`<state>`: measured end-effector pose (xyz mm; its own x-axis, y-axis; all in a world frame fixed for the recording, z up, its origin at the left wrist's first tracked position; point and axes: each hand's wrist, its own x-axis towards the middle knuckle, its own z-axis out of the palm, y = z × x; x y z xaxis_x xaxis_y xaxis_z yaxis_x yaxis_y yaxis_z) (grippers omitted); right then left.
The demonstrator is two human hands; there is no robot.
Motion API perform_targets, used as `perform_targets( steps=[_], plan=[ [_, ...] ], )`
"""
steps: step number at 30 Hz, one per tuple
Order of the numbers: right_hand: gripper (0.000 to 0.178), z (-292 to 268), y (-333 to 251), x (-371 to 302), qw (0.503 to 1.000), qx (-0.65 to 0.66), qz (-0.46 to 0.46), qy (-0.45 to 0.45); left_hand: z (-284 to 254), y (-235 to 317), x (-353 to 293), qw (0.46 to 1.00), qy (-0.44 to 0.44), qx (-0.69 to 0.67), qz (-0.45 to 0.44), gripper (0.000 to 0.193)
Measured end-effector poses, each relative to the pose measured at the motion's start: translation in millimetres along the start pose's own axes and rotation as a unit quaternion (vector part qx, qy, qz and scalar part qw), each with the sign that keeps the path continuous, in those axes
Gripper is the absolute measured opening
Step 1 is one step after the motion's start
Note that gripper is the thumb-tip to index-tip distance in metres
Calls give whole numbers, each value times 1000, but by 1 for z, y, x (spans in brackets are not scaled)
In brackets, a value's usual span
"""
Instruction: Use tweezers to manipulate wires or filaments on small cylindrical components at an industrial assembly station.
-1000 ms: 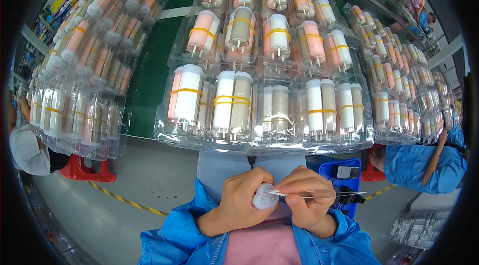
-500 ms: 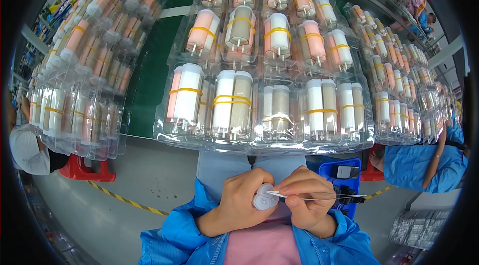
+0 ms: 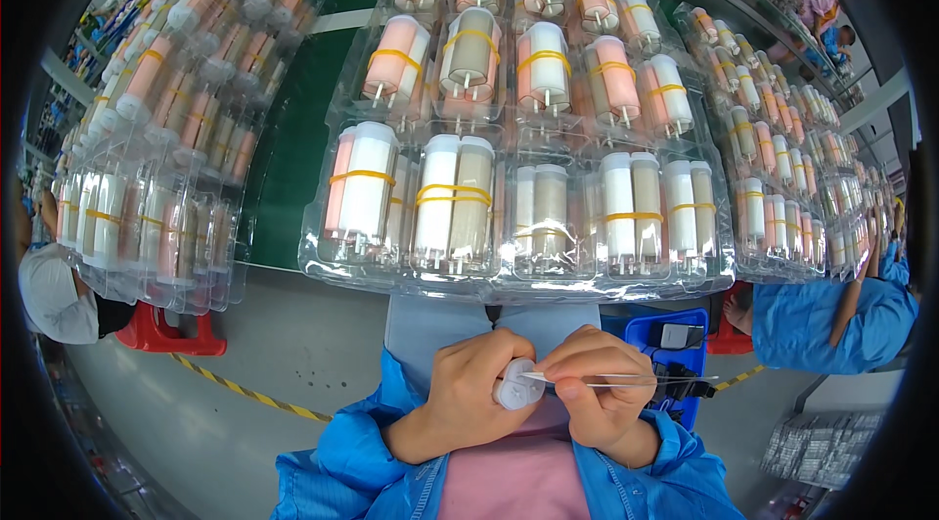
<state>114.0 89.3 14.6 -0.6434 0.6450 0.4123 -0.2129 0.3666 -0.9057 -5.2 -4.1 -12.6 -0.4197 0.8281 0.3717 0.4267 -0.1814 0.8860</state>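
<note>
Head view, lower centre of the frame: the left hand point(image 3: 469, 398) wraps closed around a small white round plastic cap point(image 3: 515, 385); the right hand point(image 3: 597, 393) pinches slim metal tweezers point(image 3: 626, 381), lying horizontally, tips touching the cap's right side.

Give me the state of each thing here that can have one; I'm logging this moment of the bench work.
left hand: closed around the small white cylinder.
small white cylinder: held, round end face toward the tweezers.
right hand: pinching the tweezers.
tweezers: held level, tips at the cylinder's end face.
clear blister trays: filled with banded bundles of cylinders.
blue bin: open, holding dark parts.
</note>
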Motion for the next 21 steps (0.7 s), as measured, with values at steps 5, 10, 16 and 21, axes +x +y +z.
perform_targets(
  steps=[5,10,16,21],
  plan=[
    [9,1,1,1,1000,3,-5,0,0,3,1,1000,6,6,5,26],
    [9,1,2,0,1000,2,-9,4,0,2,3,999,17,28,26,25],
    [10,-1,2,-2,1000,19,7,10,0,1,4,999,19,18,37,25],
    [10,1,1,-4,999,36,0,17,-1,5,3,1000,15,8,11,23]
  ],
)
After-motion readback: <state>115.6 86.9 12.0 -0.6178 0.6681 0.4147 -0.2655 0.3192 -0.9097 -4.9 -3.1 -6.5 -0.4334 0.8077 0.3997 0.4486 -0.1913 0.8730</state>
